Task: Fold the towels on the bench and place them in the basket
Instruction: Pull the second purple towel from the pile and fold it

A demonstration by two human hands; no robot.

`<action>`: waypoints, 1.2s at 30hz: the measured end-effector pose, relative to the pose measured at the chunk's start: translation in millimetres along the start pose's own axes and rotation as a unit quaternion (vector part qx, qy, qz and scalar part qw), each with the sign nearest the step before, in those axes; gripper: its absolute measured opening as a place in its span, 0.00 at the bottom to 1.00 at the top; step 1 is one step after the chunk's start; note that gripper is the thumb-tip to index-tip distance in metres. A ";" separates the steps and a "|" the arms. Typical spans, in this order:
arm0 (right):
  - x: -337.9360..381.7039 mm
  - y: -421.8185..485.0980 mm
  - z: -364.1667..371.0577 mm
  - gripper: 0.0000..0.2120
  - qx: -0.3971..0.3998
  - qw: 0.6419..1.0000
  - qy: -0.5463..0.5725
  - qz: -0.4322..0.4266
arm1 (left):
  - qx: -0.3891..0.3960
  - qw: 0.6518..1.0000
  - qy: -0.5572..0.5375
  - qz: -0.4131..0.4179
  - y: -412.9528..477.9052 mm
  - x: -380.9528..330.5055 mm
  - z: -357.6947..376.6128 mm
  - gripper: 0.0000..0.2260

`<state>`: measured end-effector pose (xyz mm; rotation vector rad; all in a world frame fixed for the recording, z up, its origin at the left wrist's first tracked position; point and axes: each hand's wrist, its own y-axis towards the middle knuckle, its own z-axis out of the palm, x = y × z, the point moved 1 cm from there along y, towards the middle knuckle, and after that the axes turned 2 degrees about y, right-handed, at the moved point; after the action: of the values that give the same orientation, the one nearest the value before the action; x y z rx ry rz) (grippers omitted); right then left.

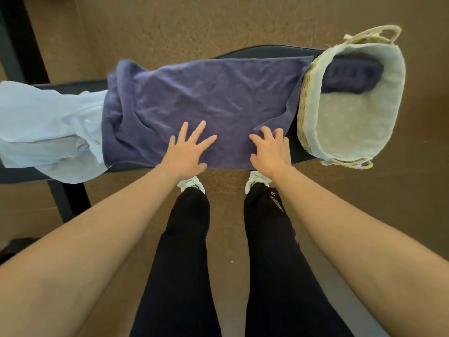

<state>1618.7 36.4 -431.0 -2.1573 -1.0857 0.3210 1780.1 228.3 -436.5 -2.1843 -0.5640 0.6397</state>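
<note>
- While the purple towel [206, 98] lies spread lengthwise on the bench [267, 50], wrinkled, right end touching the basket [401, 76], I'm at the smoothing step; no fold in it yet, by the look of it.
- Left hand [187, 149]: flat on the near edge, fingers straight and fanned wide, pressing cloth, holding nothing.
- Right hand [272, 152]: at the near right corner, fingers bent, tips on the cloth; can't tell if it pinches the edge or just presses.
- That corner [279, 119] is flipped over on itself. I judge it wants flattening first, or the fold comes out crooked.
- To do it well: sweep palms outward from the middle, square the near edge to the bench edge, then carry both near corners to the far edge, hems matched.
- Left end is bunched against the blue towel [43, 122]; pull it clear first so it doesn't drag along.
- Blue towel: crumpled, unfolded, hangs off the bench's left end; likely next.
- Basket: on the bench's right end, folded dark towel [349, 74] along its far wall, room in front of it.
- Risk: narrow bench, so the cloth may slide off the near side.
</note>
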 end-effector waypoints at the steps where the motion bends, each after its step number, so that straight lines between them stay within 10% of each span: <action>1: -5.7 -2.1 2.8 0.24 0.008 1.000 0.002 0.017 | 0.019 1.000 -0.009 -0.017 6.2 1.3 2.2 0.39; 7: -43.2 -34.2 26.1 0.18 0.034 0.961 0.205 0.185 | 0.021 0.992 -0.055 -0.107 -2.1 31.3 16.2 0.45; 14: -53.3 -52.1 32.7 0.13 0.120 0.733 0.503 0.442 | 0.038 0.978 -0.094 -0.184 -20.2 53.5 15.6 0.45; 22: -7.1 -25.7 16.7 0.21 -0.044 0.963 0.262 0.039 | -0.078 0.990 -0.039 -0.106 -17.5 5.9 20.6 0.36; 31: -4.2 -4.9 17.8 0.31 0.071 0.971 0.178 0.144 | -0.009 0.997 -0.062 -0.041 -22.4 -11.3 37.5 0.21; 36: 41.3 2.7 4.3 0.22 -0.049 0.983 0.122 0.128 | -0.259 0.942 -0.148 -0.150 -48.5 27.4 3.2 0.16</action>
<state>1643.8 69.5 -432.5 -2.3560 -0.7032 0.1148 1790.4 275.0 -407.7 -2.4129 -1.3250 0.7154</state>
